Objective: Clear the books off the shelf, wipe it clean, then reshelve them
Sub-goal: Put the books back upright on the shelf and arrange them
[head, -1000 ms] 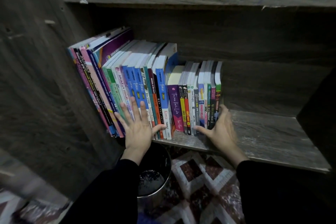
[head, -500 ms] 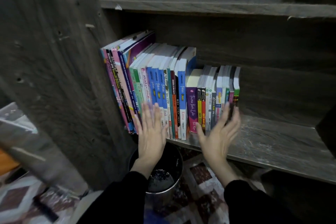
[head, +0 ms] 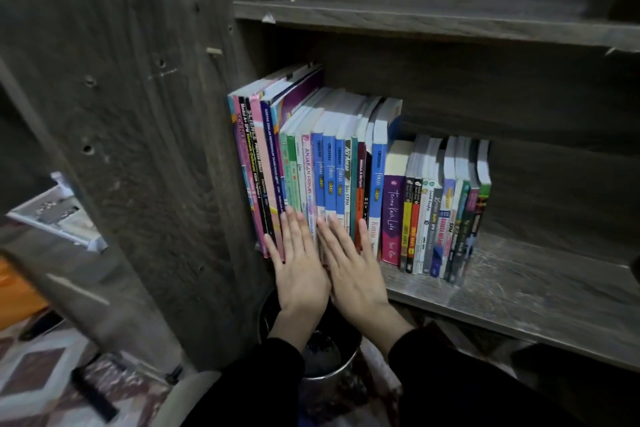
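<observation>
A row of upright books [head: 346, 177] fills the left part of a dark wooden shelf [head: 519, 284], taller ones at the left, a purple-spined one [head: 393, 218] and shorter ones at the right. My left hand [head: 298, 263] lies flat with straight fingers against the lower spines of the tall books. My right hand [head: 353, 270] lies flat beside it, fingers straight, pressing the blue and red spines. The two hands touch side by side.
The shelf's upright side panel [head: 156, 149] stands at the left. An upper shelf board [head: 433, 21] runs above the books. A metal bin [head: 325, 357] sits on the patterned floor [head: 41, 374] below my wrists. The shelf's right part is bare wood.
My right hand has moved left from the short books to the tall ones, beside my left hand. Both hands now press flat on the spines. The view shifted so the shelf sits further right.
</observation>
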